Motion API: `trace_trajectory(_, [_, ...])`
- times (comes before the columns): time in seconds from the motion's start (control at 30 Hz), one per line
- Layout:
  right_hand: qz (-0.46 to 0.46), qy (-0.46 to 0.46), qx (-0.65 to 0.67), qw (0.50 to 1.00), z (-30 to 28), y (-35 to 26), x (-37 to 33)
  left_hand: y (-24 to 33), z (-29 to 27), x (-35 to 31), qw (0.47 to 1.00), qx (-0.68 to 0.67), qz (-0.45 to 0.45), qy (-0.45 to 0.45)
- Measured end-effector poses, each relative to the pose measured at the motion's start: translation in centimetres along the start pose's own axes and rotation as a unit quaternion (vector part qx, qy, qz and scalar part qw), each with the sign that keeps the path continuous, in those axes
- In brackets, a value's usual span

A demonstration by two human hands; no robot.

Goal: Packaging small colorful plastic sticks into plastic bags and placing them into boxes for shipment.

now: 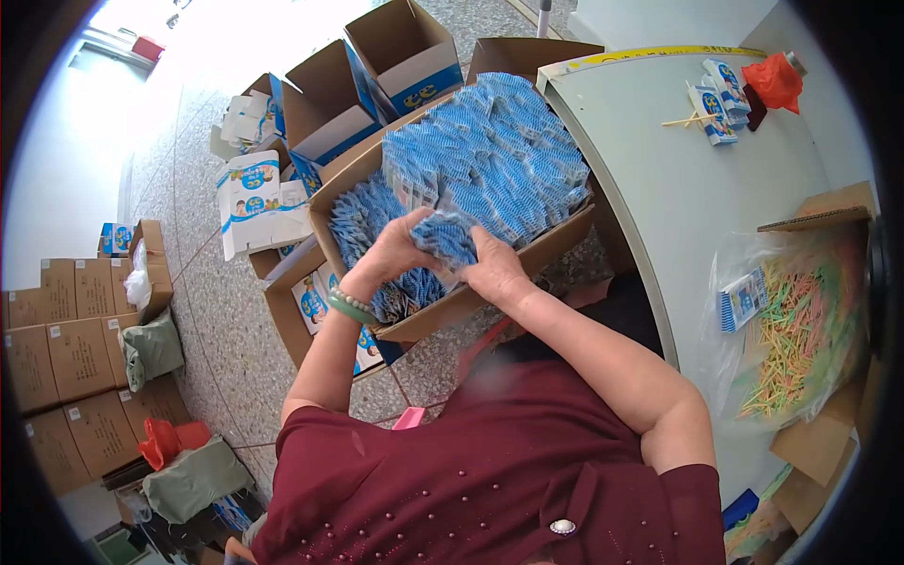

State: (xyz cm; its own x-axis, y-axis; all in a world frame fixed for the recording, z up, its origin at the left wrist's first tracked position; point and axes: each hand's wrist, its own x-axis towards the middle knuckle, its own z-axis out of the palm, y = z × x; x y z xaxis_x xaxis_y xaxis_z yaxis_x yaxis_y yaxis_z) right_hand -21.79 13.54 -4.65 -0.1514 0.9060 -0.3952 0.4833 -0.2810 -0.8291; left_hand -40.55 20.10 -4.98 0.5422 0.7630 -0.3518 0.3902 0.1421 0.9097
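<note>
Both my hands grip a small bundle of blue-and-white striped packets above a large open cardboard box. My left hand holds it from the left, with a green bangle and a bead bracelet on that wrist. My right hand has its fingers closed on the right side of the bundle. A wide heap of the same striped packets fills the box's right and far part. Lower on the left lie more loose packets. The underside of the bundle is hidden.
Open printed cartons stand beyond the box, with flattened cartons to its left. A pale table on the right bears small boxes and a red bag. A plastic bag of coloured sticks lies nearer. Brown cartons are stacked far left.
</note>
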Motion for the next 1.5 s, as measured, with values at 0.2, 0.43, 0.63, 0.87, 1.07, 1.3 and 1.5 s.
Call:
trace_trajectory(0.2, [-0.061,0.057,-0.097,0.992,1.2,1.2,-1.3,-0.9,0.6,0.8,0.993,0.091,0.071,0.019])
trace_trajectory(0.43, [-0.095,0.06,-0.094,0.989,1.1,1.8,-1.8,2.2,2.6,-1.3,0.887,0.419,0.06,0.187])
trace_trajectory(0.63, [-0.189,0.181,-0.238,0.935,1.4,1.8,-3.4,0.6,3.6,-1.3,0.934,0.299,-0.014,0.196])
trace_trajectory(0.87, [-0.274,0.103,-0.417,0.86,1.4,1.0,-4.3,-3.3,5.9,0.2,0.895,-0.38,0.087,0.215])
trace_trajectory(1.07, [-0.237,0.054,-0.381,0.892,0.3,3.9,-2.9,-5.2,8.1,4.5,0.933,-0.108,0.133,0.316])
trace_trajectory(1.3, [-0.32,0.017,-0.264,0.91,-3.8,1.8,-7.6,-9.6,4.9,6.0,0.917,0.117,0.133,0.359])
trace_trajectory(1.5, [-0.207,0.211,-0.082,0.952,-13.8,6.4,-20.4,1.1,7.9,3.6,0.795,0.414,0.146,0.418])
